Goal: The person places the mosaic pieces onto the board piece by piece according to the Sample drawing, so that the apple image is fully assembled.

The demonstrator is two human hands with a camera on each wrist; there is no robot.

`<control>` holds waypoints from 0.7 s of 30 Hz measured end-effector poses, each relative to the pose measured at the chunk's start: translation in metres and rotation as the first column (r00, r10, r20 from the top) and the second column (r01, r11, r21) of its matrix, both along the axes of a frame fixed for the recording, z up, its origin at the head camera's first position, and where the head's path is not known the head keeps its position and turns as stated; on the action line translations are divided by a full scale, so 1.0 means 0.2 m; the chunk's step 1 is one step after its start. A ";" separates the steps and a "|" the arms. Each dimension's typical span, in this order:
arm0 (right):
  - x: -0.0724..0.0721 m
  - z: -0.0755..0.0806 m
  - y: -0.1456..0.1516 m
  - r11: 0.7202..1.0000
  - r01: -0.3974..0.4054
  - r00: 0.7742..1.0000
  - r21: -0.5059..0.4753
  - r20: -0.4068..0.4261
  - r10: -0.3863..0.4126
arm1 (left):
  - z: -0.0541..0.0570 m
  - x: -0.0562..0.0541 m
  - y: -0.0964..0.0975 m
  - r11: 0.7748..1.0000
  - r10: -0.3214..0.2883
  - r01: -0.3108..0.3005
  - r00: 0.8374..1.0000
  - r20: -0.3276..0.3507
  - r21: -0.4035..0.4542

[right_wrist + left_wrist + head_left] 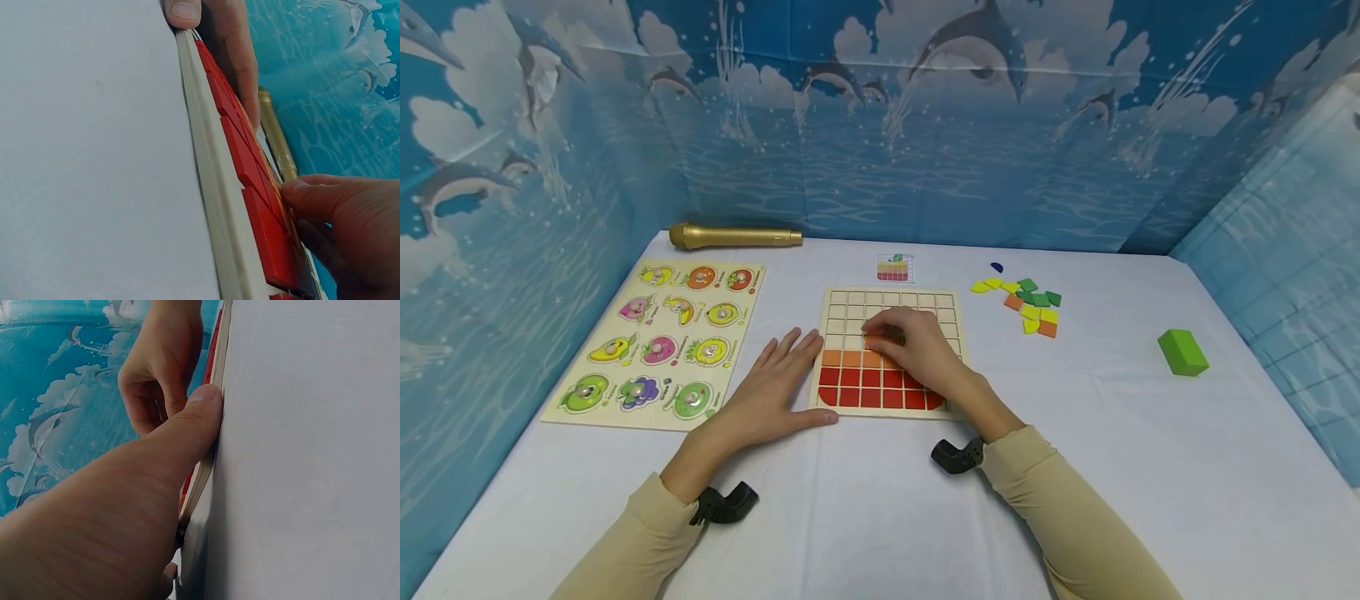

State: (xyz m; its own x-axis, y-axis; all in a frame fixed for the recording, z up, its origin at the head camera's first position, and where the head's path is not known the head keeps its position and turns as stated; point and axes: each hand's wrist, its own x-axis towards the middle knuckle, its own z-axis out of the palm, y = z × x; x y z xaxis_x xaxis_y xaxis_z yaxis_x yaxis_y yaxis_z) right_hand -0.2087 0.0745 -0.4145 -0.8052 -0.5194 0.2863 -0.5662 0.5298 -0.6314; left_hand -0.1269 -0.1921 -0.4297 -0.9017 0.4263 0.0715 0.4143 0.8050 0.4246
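A square wooden grid board (pixel 850 321) lies on the table. Red tiles (pixel 871 398) fill its two nearest rows, and orange tiles (pixel 841 358) line the row above them. My right hand (pixel 921 346) is over the middle of the board, its thumb and fingers pinching an orange square tile (pixel 883 342) at the grid. My left hand (pixel 767 396) is spread at the board's left side, fingertips along that edge and thumb at the front left corner. In the left wrist view, the left thumb (pixel 203 403) rests against the board's edge.
Loose yellow, green and orange pieces (pixel 1032 313) and a dark blue piece (pixel 997 267) lie to the right. A small picture card (pixel 895 267) is behind the board. A fruit puzzle (pixel 613 321) lies left, a gold microphone (pixel 737 237) behind it, a green block (pixel 1183 352) far right.
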 end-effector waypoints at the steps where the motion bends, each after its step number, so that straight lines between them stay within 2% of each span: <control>1: 0.00 0.00 0.00 1.000 0.000 1.000 0.001 -0.001 0.000 | 0.00 0.00 0.00 1.000 0.000 0.000 1.000 0.000 -0.001; 11: -0.01 0.01 0.01 1.000 0.011 1.000 -0.011 -0.002 -0.011 | -0.01 0.00 0.00 1.000 -0.001 0.001 1.000 -0.017 0.007; 21: -0.09 0.04 0.16 0.986 0.149 0.989 -0.068 0.029 -0.148 | 0.00 0.00 0.01 1.000 0.000 0.000 1.000 -0.018 0.003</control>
